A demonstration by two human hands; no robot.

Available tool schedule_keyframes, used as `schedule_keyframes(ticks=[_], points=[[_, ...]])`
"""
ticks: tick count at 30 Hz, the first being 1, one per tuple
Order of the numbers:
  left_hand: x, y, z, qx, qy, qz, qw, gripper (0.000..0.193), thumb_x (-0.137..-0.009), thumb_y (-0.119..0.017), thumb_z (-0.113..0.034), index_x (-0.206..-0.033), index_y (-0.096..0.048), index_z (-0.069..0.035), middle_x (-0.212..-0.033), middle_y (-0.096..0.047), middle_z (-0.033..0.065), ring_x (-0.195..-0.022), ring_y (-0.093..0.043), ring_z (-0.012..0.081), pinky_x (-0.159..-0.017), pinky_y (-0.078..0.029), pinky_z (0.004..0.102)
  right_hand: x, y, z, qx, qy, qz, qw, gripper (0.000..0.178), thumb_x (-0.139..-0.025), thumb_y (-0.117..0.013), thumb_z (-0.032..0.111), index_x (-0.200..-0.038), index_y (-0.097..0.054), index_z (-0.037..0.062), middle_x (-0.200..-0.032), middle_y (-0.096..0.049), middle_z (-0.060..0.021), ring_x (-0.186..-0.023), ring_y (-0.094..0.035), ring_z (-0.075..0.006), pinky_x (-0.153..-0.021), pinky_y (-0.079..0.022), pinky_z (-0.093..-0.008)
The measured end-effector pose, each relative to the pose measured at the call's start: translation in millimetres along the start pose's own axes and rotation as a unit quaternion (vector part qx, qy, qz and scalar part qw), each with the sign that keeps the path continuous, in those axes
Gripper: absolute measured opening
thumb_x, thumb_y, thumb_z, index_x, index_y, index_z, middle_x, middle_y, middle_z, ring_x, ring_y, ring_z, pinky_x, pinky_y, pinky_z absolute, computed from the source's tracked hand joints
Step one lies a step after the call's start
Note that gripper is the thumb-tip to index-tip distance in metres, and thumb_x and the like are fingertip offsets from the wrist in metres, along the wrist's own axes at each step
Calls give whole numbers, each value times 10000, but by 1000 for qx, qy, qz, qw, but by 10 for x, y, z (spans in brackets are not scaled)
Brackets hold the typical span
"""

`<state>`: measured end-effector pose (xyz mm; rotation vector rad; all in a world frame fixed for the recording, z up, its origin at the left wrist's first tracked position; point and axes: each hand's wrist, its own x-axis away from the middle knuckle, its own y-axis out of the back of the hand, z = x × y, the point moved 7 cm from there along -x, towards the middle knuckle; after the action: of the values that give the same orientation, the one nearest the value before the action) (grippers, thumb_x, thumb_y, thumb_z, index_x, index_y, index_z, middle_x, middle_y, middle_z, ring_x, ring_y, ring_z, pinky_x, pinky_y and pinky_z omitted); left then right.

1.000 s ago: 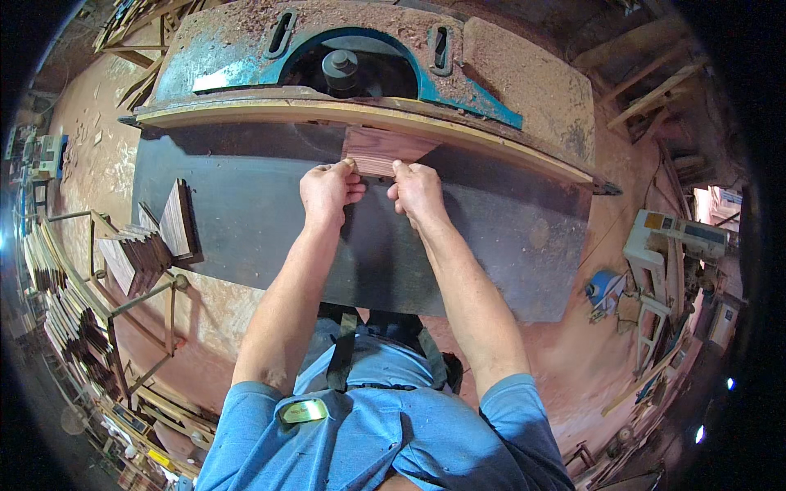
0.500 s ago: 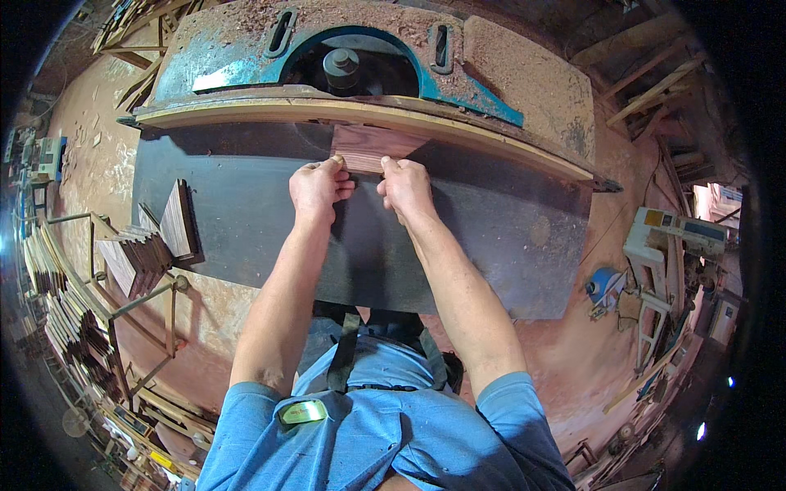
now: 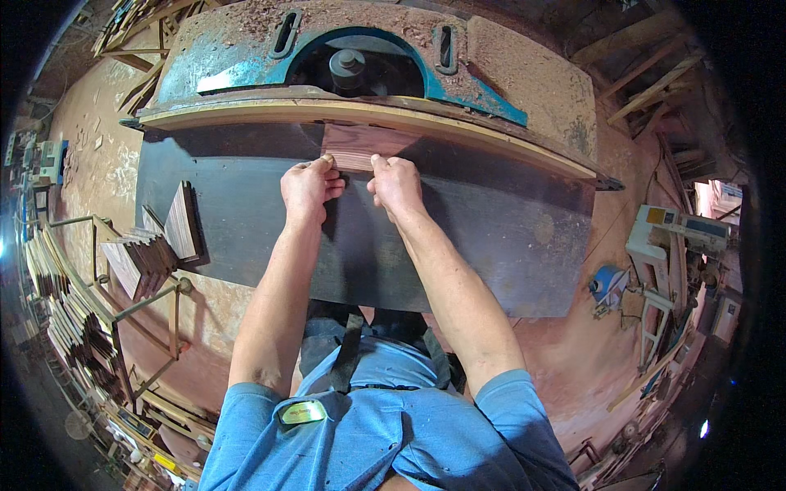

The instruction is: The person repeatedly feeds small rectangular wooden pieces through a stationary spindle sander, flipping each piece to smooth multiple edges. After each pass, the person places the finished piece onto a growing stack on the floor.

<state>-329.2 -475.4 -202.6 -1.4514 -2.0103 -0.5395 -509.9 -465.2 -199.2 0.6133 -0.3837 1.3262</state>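
A short reddish-brown wooden board lies flat on the dark machine table, its far edge up against a long wooden fence. At the board's near left corner, my left hand pinches the edge between thumb and curled fingers. My right hand grips the near right corner in the same way. Behind the fence, a round metal spindle sits inside a teal curved housing. The cutting part is hidden by the fence and the board.
Several dark boards stand at the table's left edge, beside a stack of grooved boards on a metal rack. Wood shavings cover the machine's back. A blue tool lies on the floor at right, near a grey machine.
Both hands have slid a little to the left along the fence, carrying the board with them. Their grip looks the same.
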Motion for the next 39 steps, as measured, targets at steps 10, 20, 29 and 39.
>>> schedule_keyframes(ticks=[10,20,29,39], points=[[-11,126,-106,8,-12,-6,1000,171,-924,-681,-141,-863,-641,14,-752,-648,78,-585,-640,167,-517,-539,278,31,-147,83,17,-7,11,1000,397,-996,-536,288,-719,-595,10,-566,-597,-71,-396,-504,-151,-417,-417,-335],[-94,229,-119,0,-10,-1,1000,177,-915,-685,-157,-903,-637,13,-772,-643,82,-615,-646,182,-530,-545,282,29,-253,98,10,-11,12,1000,410,-998,-529,305,-702,-573,24,-571,-596,-70,-401,-507,-158,-428,-422,-344],[-154,366,-195,-4,-10,-6,1000,185,-918,-679,-167,-927,-639,13,-791,-646,92,-627,-651,191,-533,-556,280,26,-389,168,20,-9,9,1000,430,-986,-529,300,-669,-593,17,-541,-596,-68,-391,-518,-172,-440,-444,-350],[-219,529,-251,1,-33,-3,999,181,-912,-674,-174,-929,-659,6,-796,-653,87,-625,-658,182,-537,-556,269,-15,-575,161,36,2,11,999,452,-979,-535,313,-661,-597,-3,-534,-607,-85,-391,-529,-179,-458,-462,-357]])
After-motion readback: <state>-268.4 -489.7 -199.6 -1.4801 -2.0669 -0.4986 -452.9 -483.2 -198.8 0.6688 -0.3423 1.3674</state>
